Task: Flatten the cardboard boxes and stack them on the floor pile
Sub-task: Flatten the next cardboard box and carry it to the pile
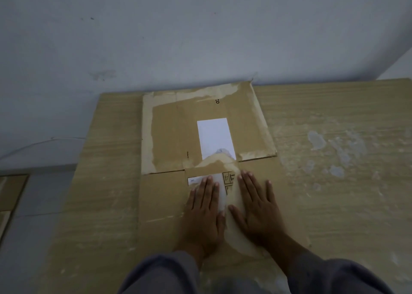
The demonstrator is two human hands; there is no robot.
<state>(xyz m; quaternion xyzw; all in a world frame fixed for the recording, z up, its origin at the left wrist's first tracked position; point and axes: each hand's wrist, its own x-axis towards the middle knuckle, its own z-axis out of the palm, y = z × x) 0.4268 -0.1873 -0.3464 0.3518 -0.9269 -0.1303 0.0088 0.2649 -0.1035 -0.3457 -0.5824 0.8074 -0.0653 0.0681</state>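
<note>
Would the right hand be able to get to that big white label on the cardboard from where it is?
Probably yes. The right hand lies flat on the flattened box, fingers pointing toward the white label just beyond them. Nothing stands between them; only bare cardboard and peeling tape lie there.

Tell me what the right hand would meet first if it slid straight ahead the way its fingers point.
Right hand likely reaches the printed handling marks first, then the white label; exact line unclear.

Brown flattened cardboard box bears a white label on pale wood-grain table.
</note>
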